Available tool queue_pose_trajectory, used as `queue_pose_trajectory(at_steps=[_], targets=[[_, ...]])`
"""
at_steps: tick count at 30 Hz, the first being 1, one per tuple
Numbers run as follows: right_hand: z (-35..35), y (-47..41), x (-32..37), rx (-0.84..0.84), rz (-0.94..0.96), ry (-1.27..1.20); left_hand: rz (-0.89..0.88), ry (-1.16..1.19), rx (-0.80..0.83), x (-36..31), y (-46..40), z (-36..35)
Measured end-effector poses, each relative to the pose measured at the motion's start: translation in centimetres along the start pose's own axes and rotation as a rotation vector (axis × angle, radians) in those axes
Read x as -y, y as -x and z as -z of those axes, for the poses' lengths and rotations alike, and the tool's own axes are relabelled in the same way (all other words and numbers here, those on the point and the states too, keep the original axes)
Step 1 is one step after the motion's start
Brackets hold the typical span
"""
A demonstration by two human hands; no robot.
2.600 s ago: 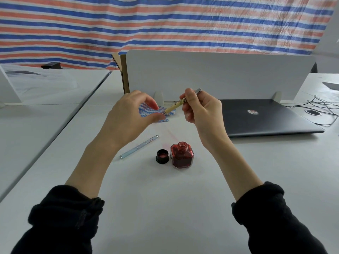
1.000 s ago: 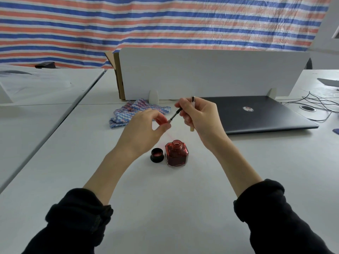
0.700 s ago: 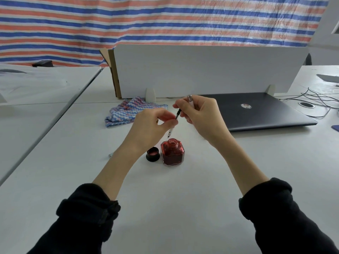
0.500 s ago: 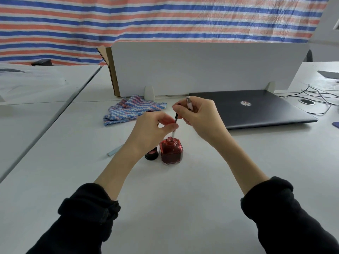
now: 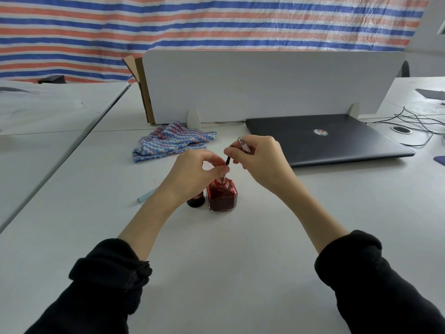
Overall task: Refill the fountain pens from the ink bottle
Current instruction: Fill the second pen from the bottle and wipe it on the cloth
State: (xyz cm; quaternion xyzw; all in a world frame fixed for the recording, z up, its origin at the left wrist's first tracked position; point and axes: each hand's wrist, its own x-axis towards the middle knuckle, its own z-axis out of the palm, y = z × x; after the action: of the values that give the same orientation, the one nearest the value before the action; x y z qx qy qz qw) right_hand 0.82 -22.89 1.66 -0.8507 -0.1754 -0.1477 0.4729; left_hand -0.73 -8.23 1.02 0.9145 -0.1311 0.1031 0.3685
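Note:
An open glass ink bottle (image 5: 222,197) of red ink stands mid-table, its black cap (image 5: 195,201) lying just left of it. My left hand (image 5: 192,172) pinches the lower part of a fountain pen (image 5: 227,161) held upright, nib end down in the bottle's mouth. My right hand (image 5: 262,160) pinches the pen's black upper end with thumb and forefinger and also holds a silver-tipped pen barrel (image 5: 244,144) in its fingers. A second, light blue pen (image 5: 147,196) lies on the table to the left, partly hidden by my left forearm.
A striped cloth (image 5: 171,141) lies behind the bottle on the left. A closed dark laptop (image 5: 325,138) sits at the back right, with cables (image 5: 414,124) beyond it. A white upright board (image 5: 265,85) stands across the back of the table.
Both hands have come down and forward from near the cloth to the bottle. The pen has tipped from slanted to upright, and its nib end has gone into the bottle's mouth.

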Motion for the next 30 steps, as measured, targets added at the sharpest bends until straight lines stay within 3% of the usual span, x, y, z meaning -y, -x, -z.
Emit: queue_pose_trajectory(at_steps=[12, 30], targets=[[0.32, 0.34, 0.40, 0.066, 0.020, 0.212, 0.016, 0.030, -0.007, 0.47, -0.03, -0.21], [0.26, 0.48, 0.79, 0.173, -0.021, 0.282, 0.033, 0.033, 0.006, 0.78, -0.16, -0.37]])
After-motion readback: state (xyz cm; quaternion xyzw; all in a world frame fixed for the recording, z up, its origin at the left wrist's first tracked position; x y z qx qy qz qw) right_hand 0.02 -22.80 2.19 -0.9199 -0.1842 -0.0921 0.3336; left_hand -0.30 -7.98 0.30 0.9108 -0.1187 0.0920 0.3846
